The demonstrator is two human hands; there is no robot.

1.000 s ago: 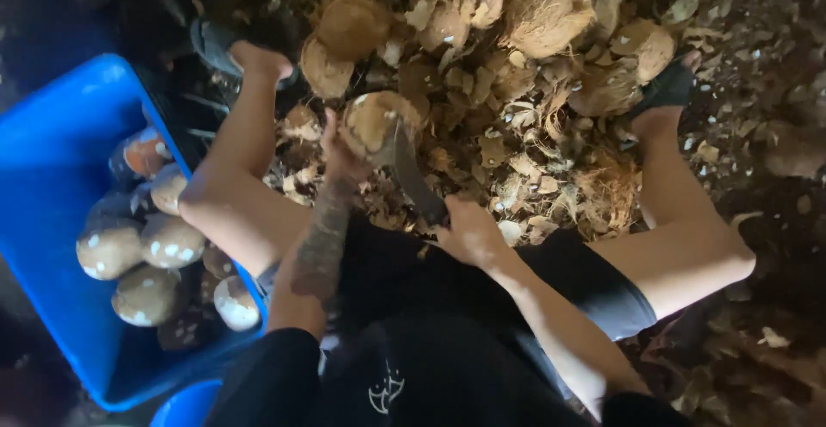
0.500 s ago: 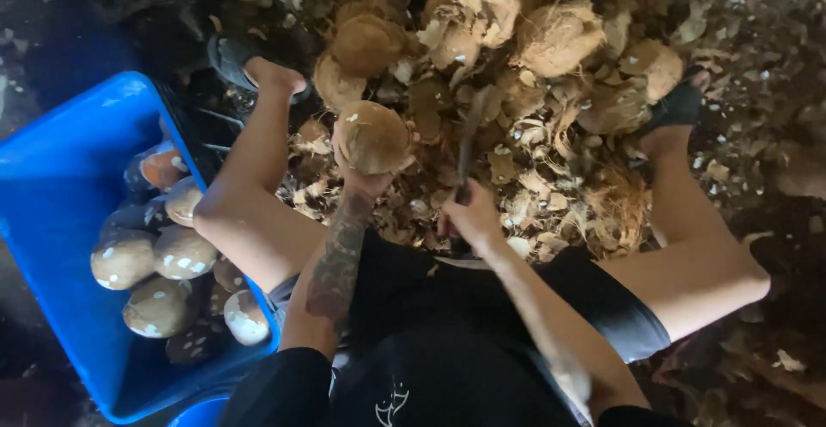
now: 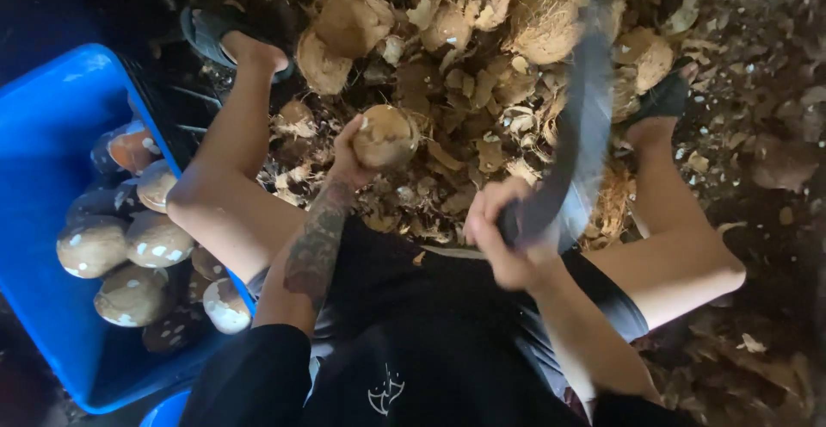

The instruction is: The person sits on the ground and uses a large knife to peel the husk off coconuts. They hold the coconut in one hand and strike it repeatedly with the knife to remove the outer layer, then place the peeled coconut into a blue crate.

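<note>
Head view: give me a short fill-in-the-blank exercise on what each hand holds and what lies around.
1. The left hand holds a round ____ over the husk pile.
2. The right hand grips a long dark ____, raised and blurred.
3. The peeled coconuts lie in a ____ tub on the person's left.

Missing words: coconut; blade; blue
</note>
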